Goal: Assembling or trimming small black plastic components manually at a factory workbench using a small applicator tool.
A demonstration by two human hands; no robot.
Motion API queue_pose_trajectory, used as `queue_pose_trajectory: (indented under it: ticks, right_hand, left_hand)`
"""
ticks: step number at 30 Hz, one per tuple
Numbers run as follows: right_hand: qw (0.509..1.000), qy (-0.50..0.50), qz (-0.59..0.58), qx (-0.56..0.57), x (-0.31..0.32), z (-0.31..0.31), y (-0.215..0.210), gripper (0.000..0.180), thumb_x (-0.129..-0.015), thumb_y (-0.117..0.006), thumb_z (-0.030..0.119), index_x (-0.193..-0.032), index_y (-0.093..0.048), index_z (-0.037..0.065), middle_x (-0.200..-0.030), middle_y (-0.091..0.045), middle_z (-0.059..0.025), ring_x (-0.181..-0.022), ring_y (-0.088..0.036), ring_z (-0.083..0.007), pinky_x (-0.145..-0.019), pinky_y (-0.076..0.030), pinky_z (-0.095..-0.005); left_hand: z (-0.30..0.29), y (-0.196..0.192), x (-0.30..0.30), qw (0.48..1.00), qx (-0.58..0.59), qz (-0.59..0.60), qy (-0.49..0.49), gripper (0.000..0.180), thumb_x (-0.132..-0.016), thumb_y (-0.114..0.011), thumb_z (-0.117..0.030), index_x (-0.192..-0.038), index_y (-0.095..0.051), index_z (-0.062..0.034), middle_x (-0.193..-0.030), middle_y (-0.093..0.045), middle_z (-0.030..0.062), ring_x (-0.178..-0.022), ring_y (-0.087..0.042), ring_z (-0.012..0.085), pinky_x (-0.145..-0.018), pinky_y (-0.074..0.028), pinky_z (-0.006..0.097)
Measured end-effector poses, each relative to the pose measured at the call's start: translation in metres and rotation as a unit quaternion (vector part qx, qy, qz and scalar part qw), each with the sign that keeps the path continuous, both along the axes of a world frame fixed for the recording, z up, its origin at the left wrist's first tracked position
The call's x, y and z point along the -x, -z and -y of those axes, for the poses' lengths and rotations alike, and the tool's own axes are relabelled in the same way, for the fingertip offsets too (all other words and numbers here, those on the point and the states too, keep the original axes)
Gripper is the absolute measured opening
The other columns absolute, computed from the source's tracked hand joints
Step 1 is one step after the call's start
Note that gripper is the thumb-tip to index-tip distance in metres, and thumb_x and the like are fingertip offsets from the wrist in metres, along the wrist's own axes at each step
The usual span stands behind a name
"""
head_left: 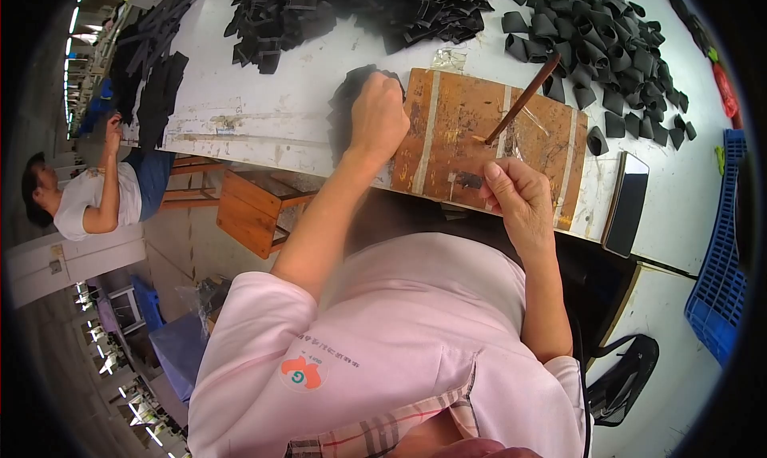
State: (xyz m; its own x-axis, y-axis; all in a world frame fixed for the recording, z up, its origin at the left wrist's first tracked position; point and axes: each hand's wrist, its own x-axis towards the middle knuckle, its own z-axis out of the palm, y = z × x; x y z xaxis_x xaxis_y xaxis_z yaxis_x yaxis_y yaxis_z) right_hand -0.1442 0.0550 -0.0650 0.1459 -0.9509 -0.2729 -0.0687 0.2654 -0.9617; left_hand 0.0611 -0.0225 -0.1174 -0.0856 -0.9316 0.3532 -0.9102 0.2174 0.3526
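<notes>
My left hand point(379, 116) is closed, its knuckles up, against a small heap of black fabric pieces point(345, 98) left of a worn wooden board point(454, 106). The curled fingers hide whatever they may hold. Over the board's front edge, my right hand point(521, 198) is closed in a pinch, thumb against fingers. Near its fingertips is a dark blurred patch, too unclear to tell from a stain on the board. A thin brown rod point(523, 98) rises at a slant from the board, just beyond the right hand.
Heaps of flat black pieces point(276, 22) and folded black loops point(595, 34) cover the table's far side. At right are a phone point(625, 204) and a blue plastic crate point(723, 250). A wooden stool point(252, 210) and another person point(100, 194) are at left.
</notes>
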Motion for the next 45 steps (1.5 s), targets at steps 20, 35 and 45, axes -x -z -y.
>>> queue_pose_trajectory:
  ticks: [20, 35, 45]
  right_hand:
    - [0.934, 0.072, 0.331, -0.111, -0.004, 0.008, -0.02, 0.014, -0.082, -0.058, 0.015, -0.082, -0.056, 0.001, -0.069, -0.058, -0.0043, -0.055, -0.049, -0.0077, -0.049, -0.041, -0.0195]
    - [0.916, 0.189, -0.242, 0.258, -0.009, 0.006, -0.014, 0.022, -0.073, -0.066, 0.009, -0.089, -0.055, -0.001, -0.071, -0.053, -0.0062, -0.055, -0.048, -0.0131, -0.051, -0.041, -0.0234]
    - [0.824, 0.039, -0.349, 0.445, -0.013, 0.011, -0.02, 0.011, -0.071, -0.061, 0.002, -0.08, -0.056, 0.002, -0.07, -0.05, -0.0087, -0.058, -0.052, -0.0235, -0.049, -0.043, -0.0326]
  left_hand:
    - [-0.067, -0.079, 0.055, 0.592, -0.325, -0.734, 0.069, 0.012, -0.082, -0.053, -0.009, -0.09, -0.054, -0.0008, -0.076, -0.057, 0.0034, -0.055, -0.048, 0.0054, -0.047, -0.038, 0.017]
    - [-0.072, -0.076, 0.064, 0.793, -0.242, -0.555, 0.061, 0.008, -0.08, -0.058, -0.005, -0.082, -0.057, 0.0016, -0.069, -0.058, 0.0019, -0.06, -0.052, 0.0016, -0.049, -0.04, 0.015]
    - [-0.071, -0.067, 0.077, 0.934, -0.006, -0.355, 0.044, 0.008, -0.072, -0.057, 0.002, -0.077, -0.053, -0.0003, -0.06, -0.057, 0.006, -0.048, -0.054, 0.009, -0.04, -0.041, 0.023]
